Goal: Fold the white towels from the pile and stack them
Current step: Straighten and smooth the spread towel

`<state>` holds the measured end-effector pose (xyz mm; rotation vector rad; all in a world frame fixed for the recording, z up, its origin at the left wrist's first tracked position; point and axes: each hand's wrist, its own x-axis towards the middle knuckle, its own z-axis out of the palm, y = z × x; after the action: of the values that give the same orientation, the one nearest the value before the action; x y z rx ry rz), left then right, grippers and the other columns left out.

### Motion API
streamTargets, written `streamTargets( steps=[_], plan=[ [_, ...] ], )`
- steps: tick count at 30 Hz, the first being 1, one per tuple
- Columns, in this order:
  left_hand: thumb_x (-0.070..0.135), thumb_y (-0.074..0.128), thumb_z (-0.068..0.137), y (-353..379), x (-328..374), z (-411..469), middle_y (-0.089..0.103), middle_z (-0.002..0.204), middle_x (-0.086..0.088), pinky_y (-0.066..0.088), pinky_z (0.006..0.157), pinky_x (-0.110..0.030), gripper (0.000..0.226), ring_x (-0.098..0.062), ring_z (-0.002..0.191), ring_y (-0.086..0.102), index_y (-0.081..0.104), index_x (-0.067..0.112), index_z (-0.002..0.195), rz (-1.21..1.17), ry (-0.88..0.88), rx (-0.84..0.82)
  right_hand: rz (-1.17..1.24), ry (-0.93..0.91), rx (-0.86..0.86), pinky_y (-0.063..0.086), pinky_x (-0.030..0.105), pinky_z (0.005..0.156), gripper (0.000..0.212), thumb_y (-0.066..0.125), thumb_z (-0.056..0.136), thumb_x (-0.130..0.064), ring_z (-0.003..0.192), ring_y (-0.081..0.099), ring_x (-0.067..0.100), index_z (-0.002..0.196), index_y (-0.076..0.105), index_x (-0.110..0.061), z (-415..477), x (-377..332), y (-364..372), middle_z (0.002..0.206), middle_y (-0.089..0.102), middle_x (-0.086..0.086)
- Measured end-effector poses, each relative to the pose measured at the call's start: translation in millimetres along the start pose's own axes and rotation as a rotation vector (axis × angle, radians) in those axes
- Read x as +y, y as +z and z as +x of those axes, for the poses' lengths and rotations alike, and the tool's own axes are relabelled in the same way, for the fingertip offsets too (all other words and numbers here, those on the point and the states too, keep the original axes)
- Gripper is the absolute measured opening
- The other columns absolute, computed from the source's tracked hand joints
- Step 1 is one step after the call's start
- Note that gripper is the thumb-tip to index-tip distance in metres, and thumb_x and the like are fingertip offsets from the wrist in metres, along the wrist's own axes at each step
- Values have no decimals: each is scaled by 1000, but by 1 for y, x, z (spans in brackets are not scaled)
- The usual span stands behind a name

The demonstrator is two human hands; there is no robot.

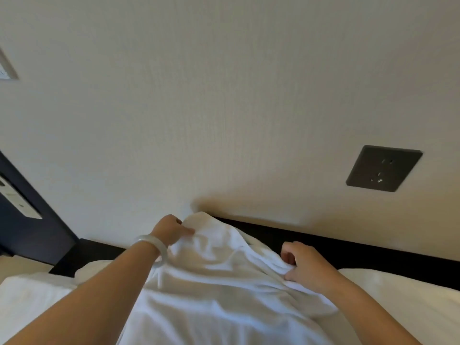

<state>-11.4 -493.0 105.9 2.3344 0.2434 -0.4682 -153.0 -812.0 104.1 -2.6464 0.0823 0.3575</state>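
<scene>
A white towel (219, 277) is held up in front of me, creased and draped down toward the bottom of the view. My left hand (169, 231), with a pale bangle on its wrist, pinches the towel's upper left edge near its top corner. My right hand (302, 265) grips the towel's right edge lower down, fingers curled around the cloth. The towel's lower part runs out of the frame. No pile or stack of towels shows.
White bedding (398, 290) lies to the right and left below a dark headboard ledge (348, 247). A cream wall (224, 108) fills the top, with a dark wall socket (383, 169) at right. A dark panel with a white control plate (20, 200) stands at far left.
</scene>
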Motion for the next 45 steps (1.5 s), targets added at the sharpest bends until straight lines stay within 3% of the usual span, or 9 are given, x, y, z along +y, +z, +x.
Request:
streamTargets(
  steps=[3,10,14,20,25,32,37,42,45],
  plan=[
    [13,78,80,-12,2,7,41,48,-2,27,47,-24,16,-16,43,33,66,3,75,-156,-13,-150,45,-72,85,37,22,61,33,76,75,-18,65,45,6,69,46,-31,-5,0,-7,82,50,-8],
    [-4,62,88,-42,22,-6,62,65,-6,48,52,-22,11,-13,56,58,65,6,85,-200,253,-91,154,-99,149,43,16,63,27,66,87,-12,70,54,3,74,50,-30,2,-1,-1,80,60,-9],
    [-20,52,84,-60,31,-19,65,81,-21,58,77,-31,21,-25,80,64,61,-1,81,-335,332,-103,267,-23,88,44,14,59,29,76,79,-12,62,52,-1,88,54,-29,13,0,-2,89,62,-11],
    [-6,49,84,-63,38,-18,68,81,-8,50,86,-30,25,-27,91,65,71,2,78,219,183,-174,99,18,12,47,25,71,16,76,82,-23,78,61,12,81,60,-26,22,7,-6,85,62,-8],
    [55,69,80,-39,13,-12,55,96,6,38,65,-24,41,-13,84,54,54,20,97,637,238,-151,-136,-31,70,41,23,66,23,66,91,-32,71,51,11,73,53,-25,21,8,-3,97,42,-8],
    [50,82,66,-49,22,-8,33,100,11,37,59,-20,48,-15,77,55,53,29,97,659,394,-94,-233,-113,-197,48,32,74,25,63,90,-32,76,53,17,75,67,-12,14,1,-18,93,53,-4],
    [15,56,92,-51,30,-7,44,96,-1,34,58,-15,10,-15,74,50,66,14,96,695,521,65,-312,-81,-350,49,32,75,18,61,87,-25,75,53,14,72,63,-16,2,1,-25,83,60,0],
    [15,49,97,-71,45,-3,54,69,0,34,49,-18,22,-20,63,56,62,8,81,603,396,226,-237,135,268,36,31,59,21,58,84,-14,75,52,25,69,44,-20,8,4,-78,78,53,2],
    [12,48,99,-85,64,-4,55,55,-9,45,37,-23,18,-18,35,54,53,2,85,-85,28,43,153,207,574,49,36,62,18,69,79,-4,70,60,31,79,53,-12,14,1,-98,76,60,11]
  ],
)
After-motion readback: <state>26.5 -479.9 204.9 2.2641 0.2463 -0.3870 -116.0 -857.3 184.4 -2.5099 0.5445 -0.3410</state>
